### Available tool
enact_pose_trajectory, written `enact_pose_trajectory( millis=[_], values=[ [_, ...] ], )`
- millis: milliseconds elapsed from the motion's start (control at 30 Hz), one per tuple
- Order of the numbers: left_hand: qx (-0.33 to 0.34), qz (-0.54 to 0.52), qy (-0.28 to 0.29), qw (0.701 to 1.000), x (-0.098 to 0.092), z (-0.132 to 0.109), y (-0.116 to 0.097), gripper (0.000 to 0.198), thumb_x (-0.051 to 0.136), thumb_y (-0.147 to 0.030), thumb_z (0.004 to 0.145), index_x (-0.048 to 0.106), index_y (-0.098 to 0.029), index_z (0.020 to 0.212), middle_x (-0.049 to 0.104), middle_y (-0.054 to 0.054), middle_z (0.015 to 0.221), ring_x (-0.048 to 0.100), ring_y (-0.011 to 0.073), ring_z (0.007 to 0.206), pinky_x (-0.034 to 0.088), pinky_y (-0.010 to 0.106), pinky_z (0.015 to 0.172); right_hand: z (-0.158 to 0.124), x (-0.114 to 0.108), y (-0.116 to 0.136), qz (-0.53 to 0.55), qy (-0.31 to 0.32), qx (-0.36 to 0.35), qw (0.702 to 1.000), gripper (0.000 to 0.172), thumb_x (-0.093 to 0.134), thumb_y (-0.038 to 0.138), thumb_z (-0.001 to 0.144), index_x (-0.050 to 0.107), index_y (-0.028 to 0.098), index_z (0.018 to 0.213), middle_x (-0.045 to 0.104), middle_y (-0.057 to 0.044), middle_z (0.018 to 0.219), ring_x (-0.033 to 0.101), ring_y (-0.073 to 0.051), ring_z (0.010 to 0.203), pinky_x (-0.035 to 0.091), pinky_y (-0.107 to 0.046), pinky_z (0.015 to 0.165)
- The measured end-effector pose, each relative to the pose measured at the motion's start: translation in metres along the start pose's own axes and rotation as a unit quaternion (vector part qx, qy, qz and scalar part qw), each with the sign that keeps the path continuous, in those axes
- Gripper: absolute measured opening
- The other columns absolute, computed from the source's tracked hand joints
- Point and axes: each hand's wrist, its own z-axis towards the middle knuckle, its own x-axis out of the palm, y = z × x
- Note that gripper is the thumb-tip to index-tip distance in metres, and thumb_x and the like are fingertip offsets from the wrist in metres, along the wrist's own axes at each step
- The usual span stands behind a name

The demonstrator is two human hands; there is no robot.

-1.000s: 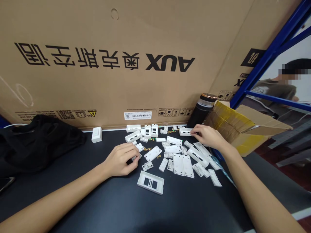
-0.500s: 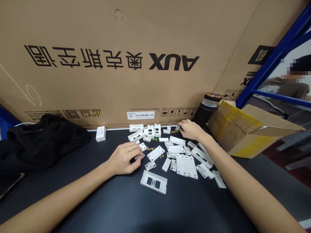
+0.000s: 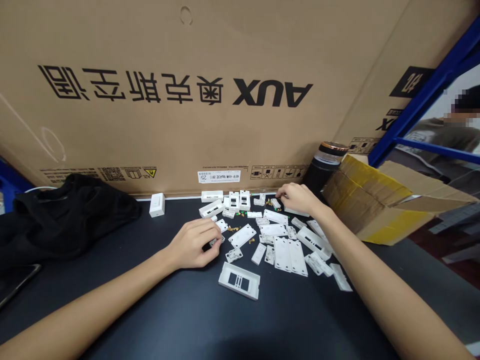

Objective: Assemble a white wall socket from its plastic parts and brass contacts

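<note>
My left hand (image 3: 197, 242) rests on the dark table, fingers curled at a small whitish plastic part (image 3: 216, 240) that they partly cover. At the far side of the scattered parts is my right hand (image 3: 298, 197), its fingers bent together; whatever is between them is hidden. Just by those fingertips lie a small translucent part (image 3: 275, 203) and some tiny brass-coloured pieces (image 3: 268, 202). A white housing (image 3: 296, 210) shows partly under this hand. Between the hands lie white flat covers (image 3: 242, 235), clear small parts (image 3: 234, 255) and more brass-coloured pieces (image 3: 252, 240).
Nearest me lies a white rectangular housing (image 3: 239, 280) with cut-outs. A large carton (image 3: 187, 135) walls off the back. At right stand a black bottle (image 3: 318, 172) and an open cardboard box (image 3: 375, 205). Black cloth (image 3: 75, 215) and a white adapter (image 3: 157, 205) lie left.
The translucent part at my right fingertips now lies apart from them on the table. That hand has shifted slightly, uncovering a white housing. My left hand stays put; the view moved a little.
</note>
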Motion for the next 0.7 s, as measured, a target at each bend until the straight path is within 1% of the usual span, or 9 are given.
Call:
enact_pose_trajectory(
  millis=[67,133,167,233,300,400,533,633,700],
  values=[
    [0.000,0.002,0.000,1.000,0.000,0.000,0.000,0.008,0.057,-0.010,0.090,0.062,-0.017,0.088,0.069,0.004,0.083,0.062,0.0166,0.074,0.053,0.031,0.071,0.002,0.000,-0.001,-0.007,-0.003,0.034,0.999,0.036,0.047,0.011,0.094,0.074,0.016,0.117,0.073,-0.012,0.127,0.065,-0.026,0.121,0.049,-0.040,0.103],
    [-0.001,0.004,0.001,1.000,-0.001,0.001,-0.001,0.009,0.057,-0.011,0.090,0.062,-0.017,0.087,0.069,0.004,0.083,0.062,0.0165,0.074,0.053,0.031,0.070,0.004,0.004,-0.002,-0.011,0.014,0.063,0.998,0.029,0.053,0.017,0.099,0.070,0.014,0.122,0.070,-0.013,0.129,0.066,-0.026,0.120,0.051,-0.044,0.103],
    [-0.002,0.005,0.002,1.000,-0.001,0.001,-0.001,0.009,0.057,-0.011,0.090,0.062,-0.017,0.087,0.069,0.004,0.083,0.062,0.0164,0.074,0.053,0.031,0.070,0.006,0.006,-0.002,-0.012,0.029,0.074,0.997,0.026,0.057,0.022,0.100,0.069,0.013,0.122,0.070,-0.013,0.129,0.066,-0.025,0.118,0.052,-0.045,0.102],
    [-0.002,0.007,0.003,1.000,-0.001,0.001,-0.002,0.009,0.056,-0.011,0.090,0.061,-0.017,0.086,0.069,0.004,0.082,0.062,0.0164,0.074,0.053,0.030,0.070,0.009,0.011,-0.003,-0.010,0.061,0.086,0.994,0.028,0.065,0.032,0.099,0.068,0.014,0.120,0.069,-0.012,0.126,0.067,-0.024,0.114,0.055,-0.047,0.099],
    [-0.002,0.007,0.004,1.000,-0.002,0.002,-0.002,0.009,0.056,-0.011,0.090,0.061,-0.018,0.086,0.069,0.004,0.082,0.062,0.0165,0.074,0.052,0.031,0.070,0.011,0.014,-0.004,-0.005,0.087,0.087,0.992,0.029,0.067,0.036,0.098,0.068,0.014,0.118,0.070,-0.011,0.124,0.068,-0.024,0.111,0.056,-0.047,0.098],
    [-0.002,0.007,0.004,1.000,-0.001,0.001,-0.001,0.010,0.056,-0.011,0.090,0.061,-0.018,0.086,0.069,0.004,0.082,0.062,0.0168,0.074,0.052,0.031,0.070,0.013,0.015,-0.005,0.008,0.106,0.075,0.991,0.029,0.066,0.035,0.099,0.069,0.015,0.119,0.070,-0.011,0.124,0.068,-0.023,0.111,0.056,-0.046,0.098],
    [-0.004,0.005,0.005,1.000,-0.001,0.000,-0.001,0.009,0.056,-0.011,0.090,0.061,-0.018,0.086,0.069,0.004,0.083,0.062,0.0167,0.074,0.053,0.031,0.070,0.015,0.009,-0.011,0.023,0.112,0.066,0.991,0.029,0.068,0.032,0.097,0.071,0.016,0.120,0.072,-0.010,0.124,0.068,-0.023,0.114,0.054,-0.046,0.101],
    [-0.005,0.003,0.005,1.000,-0.001,0.000,-0.001,0.009,0.056,-0.011,0.089,0.061,-0.018,0.086,0.069,0.003,0.083,0.061,0.0165,0.074,0.053,0.031,0.070,0.014,0.004,-0.015,0.021,0.104,0.078,0.991,0.030,0.069,0.028,0.096,0.071,0.016,0.123,0.072,-0.011,0.126,0.068,-0.024,0.116,0.054,-0.044,0.102],
    [-0.005,0.002,0.005,1.000,-0.001,0.000,-0.001,0.010,0.056,-0.011,0.089,0.062,-0.018,0.085,0.069,0.003,0.083,0.062,0.0163,0.074,0.053,0.031,0.070,0.013,0.000,-0.016,0.010,0.100,0.095,0.990,0.031,0.069,0.028,0.096,0.069,0.015,0.125,0.071,-0.011,0.126,0.068,-0.024,0.115,0.055,-0.044,0.100]
  ],
)
